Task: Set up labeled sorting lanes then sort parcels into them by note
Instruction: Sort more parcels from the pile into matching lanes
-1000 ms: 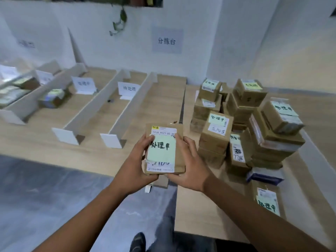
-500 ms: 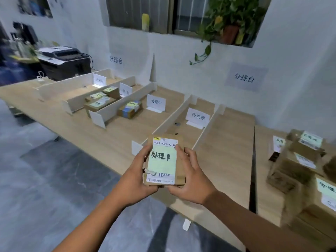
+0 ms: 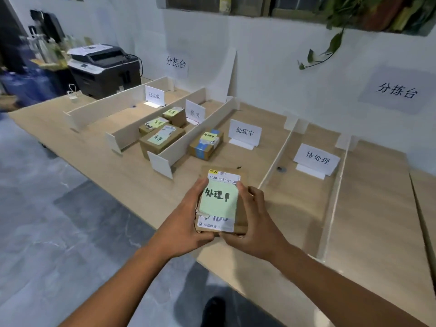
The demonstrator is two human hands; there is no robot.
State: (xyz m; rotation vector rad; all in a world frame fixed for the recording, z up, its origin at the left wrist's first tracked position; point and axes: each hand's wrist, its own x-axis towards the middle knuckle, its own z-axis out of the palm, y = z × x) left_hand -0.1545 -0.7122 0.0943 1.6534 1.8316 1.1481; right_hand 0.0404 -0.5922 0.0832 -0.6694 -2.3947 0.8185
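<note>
Bare forearms (image 3: 122, 286) and one dark shoe (image 3: 213, 311).

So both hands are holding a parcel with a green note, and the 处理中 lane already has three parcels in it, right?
Not quite. The head view shows a single parcel by the 处理中 sign; the three parcels lie in the next lane, by the 异常 sign. The left hand and right hand do hold the green-noted parcel.

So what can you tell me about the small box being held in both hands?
The parcel is a small flat brown cardboard box, held face up above the front edge of the table. A white printed shipping label lies on top; over it sits a pale green note handwritten 处理中. The left hand grips its left side, the right hand its right side.
</note>
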